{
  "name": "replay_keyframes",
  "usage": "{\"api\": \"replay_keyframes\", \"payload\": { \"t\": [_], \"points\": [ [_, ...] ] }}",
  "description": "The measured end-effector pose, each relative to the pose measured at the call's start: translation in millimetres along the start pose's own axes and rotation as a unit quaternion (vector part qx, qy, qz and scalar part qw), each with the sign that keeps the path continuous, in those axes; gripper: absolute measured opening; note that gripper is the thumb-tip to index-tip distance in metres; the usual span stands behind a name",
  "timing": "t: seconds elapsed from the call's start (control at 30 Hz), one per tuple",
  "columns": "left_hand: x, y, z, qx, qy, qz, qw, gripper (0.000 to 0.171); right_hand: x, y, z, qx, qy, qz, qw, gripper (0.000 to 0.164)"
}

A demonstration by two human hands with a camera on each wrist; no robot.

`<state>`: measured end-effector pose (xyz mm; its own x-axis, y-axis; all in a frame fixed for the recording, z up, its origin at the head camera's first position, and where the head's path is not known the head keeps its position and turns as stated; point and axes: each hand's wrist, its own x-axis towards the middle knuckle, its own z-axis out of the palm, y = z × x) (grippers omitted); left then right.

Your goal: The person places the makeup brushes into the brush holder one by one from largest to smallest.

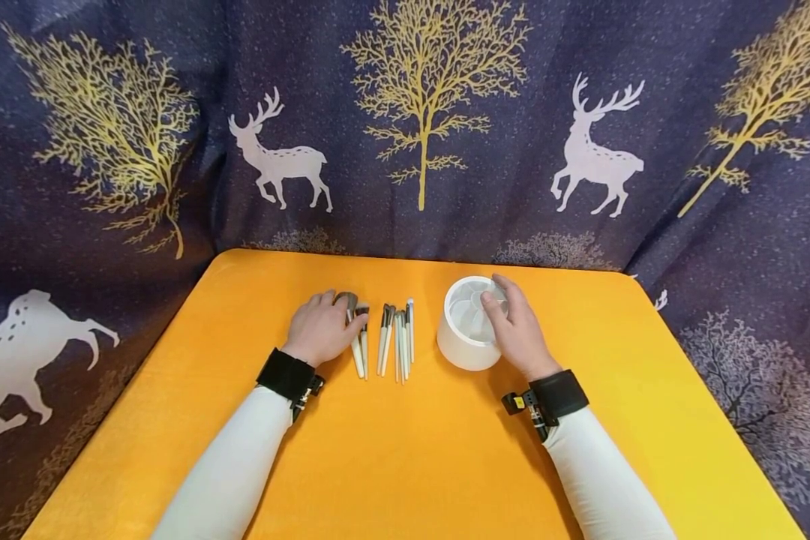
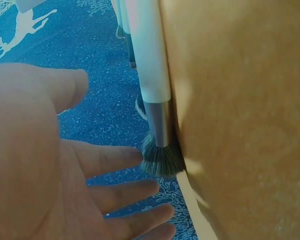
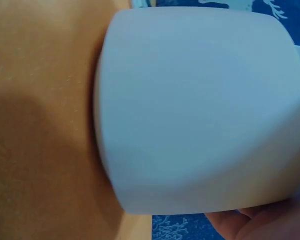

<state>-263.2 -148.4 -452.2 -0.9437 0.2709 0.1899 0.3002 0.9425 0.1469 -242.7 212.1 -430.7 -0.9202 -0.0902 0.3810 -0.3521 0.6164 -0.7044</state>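
My left hand [image 1: 320, 328] is over the left end of a row of makeup brushes, with its fingers loosely extended. In the left wrist view, an index fingertip is right at the dark bristles of a thick makeup brush [image 2: 151, 60] with a pale handle. A thinner brush [image 1: 364, 352] lies beside it, partly covered by the thumb. My right hand [image 1: 521, 334] grips the rim of a round white divided brush holder [image 1: 469, 354], thumb over the inside and fingers around the outer right side. The holder stands upright on the table; its smooth wall fills the right wrist view.
Several more thin makeup brushes [image 1: 403, 345] lie side by side between the hands, bristles pointing away from me. The table [image 1: 391, 457] has an orange-yellow top. Behind it hangs a dark blue curtain [image 1: 378, 180] with white deer and yellow trees.
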Motion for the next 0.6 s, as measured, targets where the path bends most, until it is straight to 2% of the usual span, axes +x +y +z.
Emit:
{"api": "replay_keyframes", "payload": {
  "t": [0.13,0.33,0.6],
  "points": [
    [-0.8,-0.5,1.0,0.004,0.004,-0.002,1.0000,0.067,-0.8,0.3,4.1,-0.024,0.007,-0.014,1.000,0.064],
    [-1.4,4.5,-0.6,0.003,-0.016,-0.020,0.9997,0.065,-0.9,2.0,5.9,-0.063,0.009,-0.020,0.998,0.062],
    [-1.1,5.8,1.6,0.003,-0.021,-0.034,0.9992,0.056,-1.0,3.1,5.4,-0.077,0.006,-0.014,0.997,0.064]
  ]
}}
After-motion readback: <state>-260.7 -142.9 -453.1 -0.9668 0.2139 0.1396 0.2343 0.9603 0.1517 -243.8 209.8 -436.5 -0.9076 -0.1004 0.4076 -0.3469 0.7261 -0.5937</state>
